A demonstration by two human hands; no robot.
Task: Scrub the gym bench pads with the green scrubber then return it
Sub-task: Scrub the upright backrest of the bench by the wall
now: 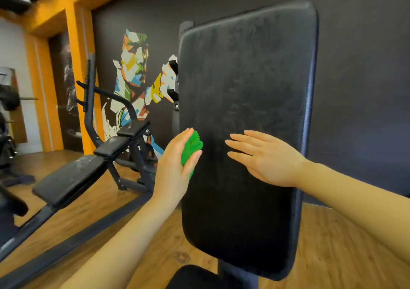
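while the left hand is clamping the soft, light green scrubber at frame centre, the right hand is resting flat-fingered on the back pad.

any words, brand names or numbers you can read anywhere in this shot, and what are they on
None can be read.
The upright back pad shows only scuffs and smears, no label.
The green scrubber in the left hand carries no print; the right hand lies open over the pad.
The wall mural is a colourful figure with no lettering.
The incline bench shows no visible brand.
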